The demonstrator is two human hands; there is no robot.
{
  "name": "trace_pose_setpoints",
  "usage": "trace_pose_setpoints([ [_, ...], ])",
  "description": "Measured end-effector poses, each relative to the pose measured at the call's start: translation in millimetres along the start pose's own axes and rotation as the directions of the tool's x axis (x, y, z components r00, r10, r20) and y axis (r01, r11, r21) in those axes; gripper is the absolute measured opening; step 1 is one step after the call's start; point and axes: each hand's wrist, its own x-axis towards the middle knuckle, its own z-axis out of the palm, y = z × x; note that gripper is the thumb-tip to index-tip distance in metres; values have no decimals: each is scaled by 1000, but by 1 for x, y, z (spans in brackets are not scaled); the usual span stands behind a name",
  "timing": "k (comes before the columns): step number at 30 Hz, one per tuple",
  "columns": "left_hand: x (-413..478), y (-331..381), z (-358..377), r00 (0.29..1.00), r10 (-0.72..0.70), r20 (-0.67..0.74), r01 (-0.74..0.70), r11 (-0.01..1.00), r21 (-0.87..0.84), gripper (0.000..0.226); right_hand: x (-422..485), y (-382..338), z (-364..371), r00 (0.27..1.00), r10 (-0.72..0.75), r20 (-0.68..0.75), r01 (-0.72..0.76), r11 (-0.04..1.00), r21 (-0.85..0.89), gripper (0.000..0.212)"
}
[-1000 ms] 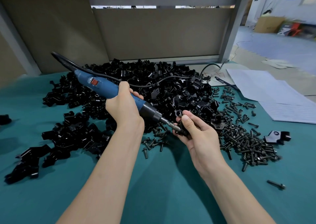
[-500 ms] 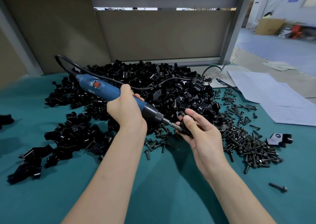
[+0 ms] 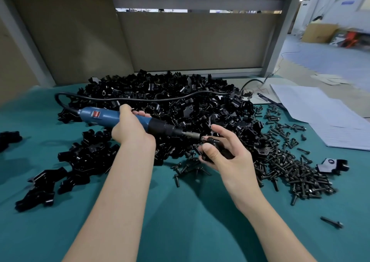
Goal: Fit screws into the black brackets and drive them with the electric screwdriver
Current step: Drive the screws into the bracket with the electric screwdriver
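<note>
My left hand [image 3: 131,128] grips the blue electric screwdriver [image 3: 104,116], which lies almost level and points right. Its metal bit [image 3: 193,136] meets a screw head at the top of a small black bracket [image 3: 217,148]. My right hand [image 3: 228,157] holds that bracket, thumb on its near side and the index finger stretched out above it. A big heap of black brackets [image 3: 170,109] lies behind both hands. Loose black screws [image 3: 290,167] are spread to the right of my right hand.
The screwdriver's black cord [image 3: 140,99] loops over the heap. White paper sheets [image 3: 320,113] lie at the far right. A single bracket [image 3: 332,165] and a lone screw [image 3: 331,222] rest on the green cloth [image 3: 180,211]. More brackets [image 3: 80,157] lie left.
The screwdriver has tipped from a downward slant to nearly level. My right hand has turned the bracket and spread its fingers, with the thumb now facing me.
</note>
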Motion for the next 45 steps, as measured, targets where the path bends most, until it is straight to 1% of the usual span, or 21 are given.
trace_pose_setpoints([
  [2,-4,-4,0,1000,0,9,0,1000,7,15,0,0,1,1000,2,-8,-2,1000,-28,53],
  [6,-5,-6,0,1000,5,9,-5,1000,4,14,2,3,-3,1000,13,-23,-16,993,-114,54],
  [10,-5,-7,1,1000,7,10,-7,1000,29,15,3,4,1,999,25,-22,-26,999,-36,59],
  [12,-6,-8,1,1000,9,9,-10,999,38,16,3,4,0,1000,17,-25,-18,1000,-25,59],
  [14,-6,-10,1,1000,16,7,-17,999,40,17,4,6,-2,1000,25,-17,-26,999,-25,56],
  [17,-7,-11,1,999,39,9,-39,998,39,18,4,7,-3,999,46,-12,-46,998,-34,46],
  [20,-10,-13,2,998,54,28,-55,998,43,18,4,5,-4,999,40,-27,-41,999,-34,41],
  [23,-13,-15,2,997,64,46,-67,996,56,20,3,3,-6,999,29,-43,-32,997,-71,38],
  [32,-13,-18,1,998,55,6,-55,995,82,21,1,0,-7,999,27,-45,-32,992,-121,21],
  [38,-14,-20,0,997,73,10,-74,988,136,20,2,3,-9,998,49,-50,-54,993,-108,19],
  [45,-15,-20,0,997,78,11,-79,985,155,20,1,2,-9,997,47,-65,-55,991,-122,20],
])
